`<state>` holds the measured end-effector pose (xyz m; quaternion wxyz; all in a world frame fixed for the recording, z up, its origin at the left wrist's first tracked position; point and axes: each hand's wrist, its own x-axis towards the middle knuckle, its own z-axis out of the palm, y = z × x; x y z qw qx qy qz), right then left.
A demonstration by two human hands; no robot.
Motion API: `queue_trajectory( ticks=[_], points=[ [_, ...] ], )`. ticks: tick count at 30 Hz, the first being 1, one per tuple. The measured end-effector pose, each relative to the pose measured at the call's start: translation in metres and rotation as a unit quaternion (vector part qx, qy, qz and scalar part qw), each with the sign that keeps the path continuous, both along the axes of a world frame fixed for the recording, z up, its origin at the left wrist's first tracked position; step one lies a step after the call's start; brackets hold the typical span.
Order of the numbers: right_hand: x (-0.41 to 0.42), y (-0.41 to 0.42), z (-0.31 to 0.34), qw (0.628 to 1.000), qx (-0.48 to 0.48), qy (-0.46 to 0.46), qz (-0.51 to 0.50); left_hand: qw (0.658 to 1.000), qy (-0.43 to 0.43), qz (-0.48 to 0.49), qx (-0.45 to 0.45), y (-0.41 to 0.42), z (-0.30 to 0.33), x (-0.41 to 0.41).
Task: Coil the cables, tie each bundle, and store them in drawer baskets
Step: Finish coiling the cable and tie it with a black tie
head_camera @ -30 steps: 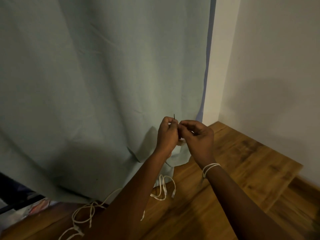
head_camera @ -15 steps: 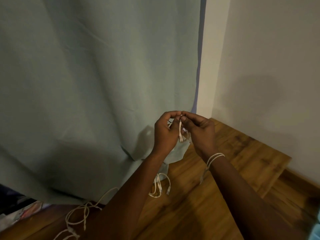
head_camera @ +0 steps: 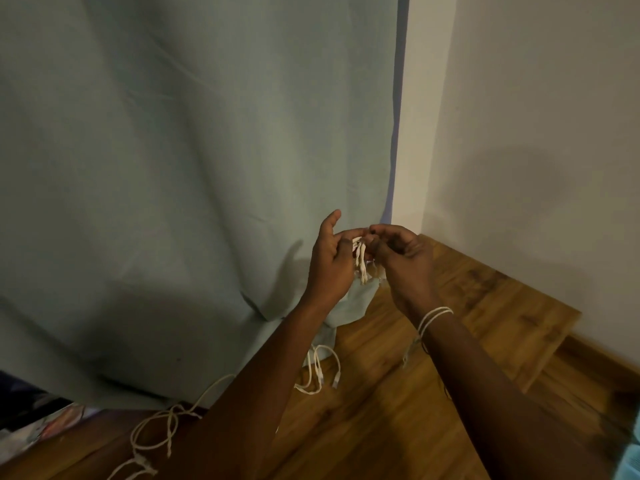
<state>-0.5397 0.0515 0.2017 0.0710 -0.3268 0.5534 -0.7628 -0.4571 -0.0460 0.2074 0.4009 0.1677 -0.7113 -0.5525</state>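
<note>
Head view: the left hand (head_camera: 329, 261) cups the bundle (head_camera: 360, 259) with its thumb lifted, and the right hand (head_camera: 403, 259) pinches its top. With so light a hold, the coil could spring loose or drop before it is tied. The bundle is a small white coil held between both hands; loose cables (head_camera: 318, 372) lie on the floor (head_camera: 398, 410) below them.

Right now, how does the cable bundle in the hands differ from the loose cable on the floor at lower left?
The cable bundle is folded into short, tight loops; the loose cable sprawls in wide, open loops. The bundle is held up between the left hand and right hand; the loose cable lies untouched on the wooden floor. Both are thin and white.
</note>
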Motion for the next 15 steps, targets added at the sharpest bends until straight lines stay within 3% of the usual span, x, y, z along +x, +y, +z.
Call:
queue_trajectory(
  ticks=[5,15],
  points=[
    [-0.002,0.0,-0.005,1.0,0.009,-0.005,0.007,0.999,-0.036,-0.029,0.014,-0.006,-0.005,0.005],
    [-0.025,0.014,0.014,0.978,0.073,0.041,0.19,0.996,0.003,-0.074,0.055,-0.011,0.006,0.013]
  ],
)
